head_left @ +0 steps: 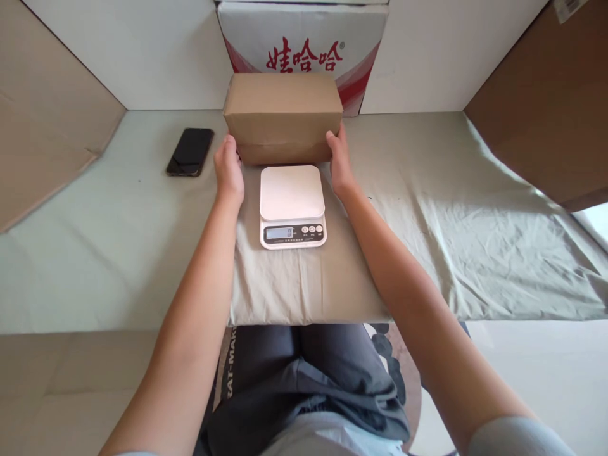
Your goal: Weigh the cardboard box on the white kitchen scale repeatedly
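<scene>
A plain brown cardboard box (pixel 285 130) is held between my two hands, just behind the scale. My left hand (pixel 228 168) grips its left end, with the thumb up and the other fingers mostly hidden. At the right end my right hand (pixel 341 158) is closed on it, thumb on the front face. The white digital kitchen scale (pixel 292 193) lies in front of the box, its plate bare and its display reading 0. Whether the box's underside touches the cloth cannot be made out.
A black smartphone (pixel 190 152) lies left of the box on the pale green cloth (pixel 118 253). Behind stands a white and red carton (pixel 304 31) against the wall. Large cardboard panels rise at left (pixel 47 114) and right (pixel 541 101).
</scene>
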A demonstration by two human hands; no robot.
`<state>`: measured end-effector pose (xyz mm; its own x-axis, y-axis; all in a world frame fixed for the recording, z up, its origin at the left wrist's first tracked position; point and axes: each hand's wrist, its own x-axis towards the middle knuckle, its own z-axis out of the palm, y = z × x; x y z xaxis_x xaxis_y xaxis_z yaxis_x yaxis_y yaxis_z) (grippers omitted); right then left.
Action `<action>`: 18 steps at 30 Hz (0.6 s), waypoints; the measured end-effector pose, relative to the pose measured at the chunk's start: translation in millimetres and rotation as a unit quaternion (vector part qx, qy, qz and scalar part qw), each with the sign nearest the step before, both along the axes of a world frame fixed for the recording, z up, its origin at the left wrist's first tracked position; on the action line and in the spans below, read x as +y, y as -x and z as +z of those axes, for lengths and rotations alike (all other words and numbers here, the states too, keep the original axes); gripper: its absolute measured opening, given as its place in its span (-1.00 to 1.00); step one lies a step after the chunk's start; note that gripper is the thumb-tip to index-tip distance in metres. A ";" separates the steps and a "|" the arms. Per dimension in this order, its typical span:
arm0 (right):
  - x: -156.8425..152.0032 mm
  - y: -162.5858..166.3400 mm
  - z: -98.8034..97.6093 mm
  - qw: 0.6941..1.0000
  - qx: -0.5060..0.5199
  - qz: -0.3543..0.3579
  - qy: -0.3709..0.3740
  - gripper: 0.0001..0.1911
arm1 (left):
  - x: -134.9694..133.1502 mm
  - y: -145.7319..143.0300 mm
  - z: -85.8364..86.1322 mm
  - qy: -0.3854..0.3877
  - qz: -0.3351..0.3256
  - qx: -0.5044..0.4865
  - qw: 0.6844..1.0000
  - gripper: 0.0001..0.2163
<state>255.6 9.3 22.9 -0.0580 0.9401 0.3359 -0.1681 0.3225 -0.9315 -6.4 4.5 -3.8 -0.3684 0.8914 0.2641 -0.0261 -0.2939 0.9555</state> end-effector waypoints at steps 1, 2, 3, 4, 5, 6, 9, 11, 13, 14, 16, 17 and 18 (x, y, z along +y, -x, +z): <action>-2.0 -0.1 7.2 1.000 0.002 0.000 -0.009 -0.14 | -2.7 -1.1 7.6 0.017 0.008 -0.013 1.000 -0.72; -4.5 -0.6 15.3 1.000 -0.002 -0.001 -0.020 -0.14 | -5.9 -2.3 15.3 0.027 0.013 -0.020 0.999 -0.71; -7.7 -1.4 23.8 0.999 -0.011 -0.001 -0.033 -0.15 | -9.8 -3.4 22.7 0.026 0.013 -0.019 0.999 -0.68; -12.2 -2.6 32.4 0.998 -0.026 -0.002 -0.049 -0.16 | -14.7 -4.3 29.6 0.013 0.009 -0.009 1.000 -0.64; -18.2 -4.1 40.8 0.997 -0.041 -0.005 -0.067 -0.19 | -20.8 -4.9 35.6 -0.004 0.004 0.005 1.000 -0.61; -25.9 -5.9 48.4 0.995 -0.056 -0.012 -0.082 -0.24 | -28.6 -5.3 40.7 -0.022 0.000 0.020 1.000 -0.57; -58.1 -13.2 62.1 0.991 -0.087 -0.023 -0.098 -0.32 | -62.8 -7.0 50.2 -0.077 -0.021 0.051 0.995 -0.46; -83.6 -18.9 60.9 0.991 -0.087 -0.021 -0.098 -0.31 | -93.2 -10.4 51.5 -0.106 -0.033 0.046 0.993 -0.38; -107.5 -23.7 52.1 0.991 -0.097 -0.026 -0.091 -0.25 | -125.0 -16.7 48.2 -0.100 -0.035 0.038 0.994 -0.37; -117.9 -25.4 46.0 0.991 -0.094 -0.025 -0.088 -0.22 | -139.7 -20.7 45.0 -0.095 -0.030 0.029 0.995 -0.38; -134.2 -26.6 33.1 0.993 -0.082 -0.022 -0.086 -0.19 | -163.1 -28.9 36.4 -0.073 -0.011 0.024 0.997 -0.39; -140.0 -26.3 27.5 0.993 -0.075 -0.024 -0.086 -0.18 | -171.2 -32.4 31.9 -0.063 0.001 0.023 0.998 -0.38; -144.5 -25.4 23.0 0.994 -0.071 -0.028 -0.084 -0.17 | -176.6 -35.3 27.7 -0.055 0.012 0.025 0.998 -0.37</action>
